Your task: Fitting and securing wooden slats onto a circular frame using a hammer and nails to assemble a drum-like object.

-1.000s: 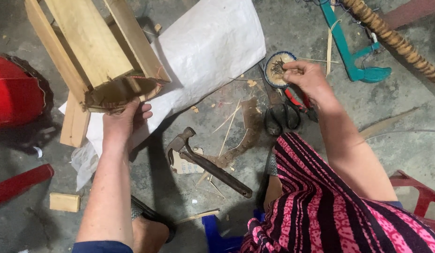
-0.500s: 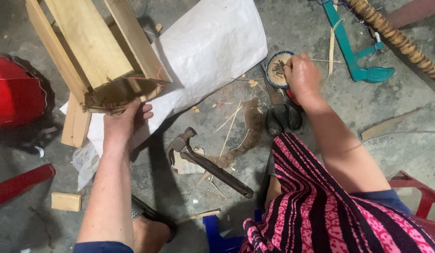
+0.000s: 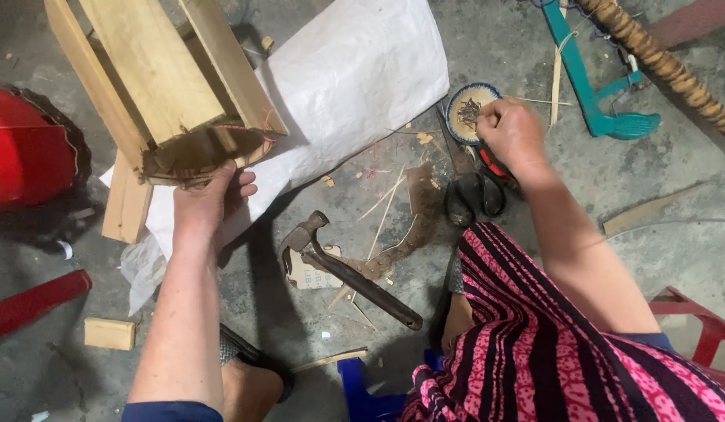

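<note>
Left hand grips the lower rim of the slatted wooden frame, fingers curled beneath it. Right hand pinches closed into the small dish of nails; hammer lies between both hands, untouched.

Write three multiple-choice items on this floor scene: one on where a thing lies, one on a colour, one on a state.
1. Where does the claw hammer lie?
A. On the concrete floor between the two arms
B. Inside the wooden slat frame
C. On the white woven sack

2. What colour are the scissors' handles?
A. Teal
B. Black
C. Yellow

3. What is the left hand doing?
A. Resting flat on the floor
B. Gripping the hammer
C. Gripping the lower end of the wooden slat frame

Answers:
1 A, the hammer lies on bare floor below the sack.
2 B, both loops are black.
3 C, its fingers curl around the frame's end, while the right hand reaches into the small dish of nails.
</note>
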